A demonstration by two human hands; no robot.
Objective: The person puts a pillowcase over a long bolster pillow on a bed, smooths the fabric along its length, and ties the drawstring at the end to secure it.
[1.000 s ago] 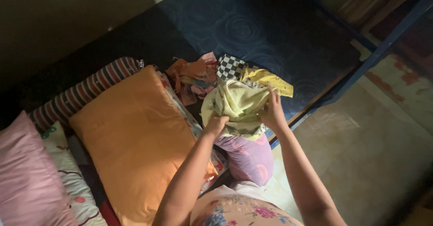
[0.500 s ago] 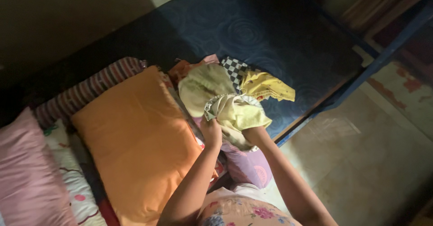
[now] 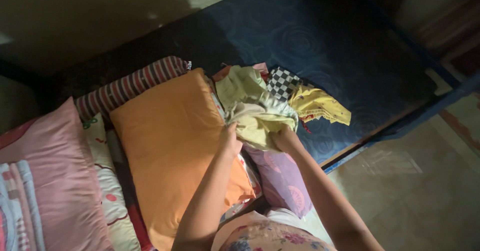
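Left hand (image 3: 229, 140): closed on the left edge of the pale cloth (image 3: 255, 118), fingers tucked into the fabric.
Right hand (image 3: 285, 140): gripping the same cloth at its lower right, knuckles up, fingers partly buried in the folds.
Pale cloth: a bunched yellow-green piece, held between both hands just above the purple pillow (image 3: 282, 178); its far end spreads over the clothes pile.
Clothes pile: a checked black-and-white piece (image 3: 283, 82) and a yellow garment (image 3: 320, 106) lie just beyond the cloth, touching it, on the dark blue mattress (image 3: 320, 36).
Orange pillow (image 3: 172, 141): lies left of the hands, its right edge right beside the left wrist.
Striped bolster (image 3: 132, 85): lies along the orange pillow's far edge.
Pink pillow (image 3: 55, 176): at the far left, with a white patterned pillow (image 3: 107, 191) between it and the orange one.
Bed frame (image 3: 430, 108): blue rail along the mattress's right side, tiled floor (image 3: 415, 191) beside it.
Light: dim; the far side of the bed is in shadow.
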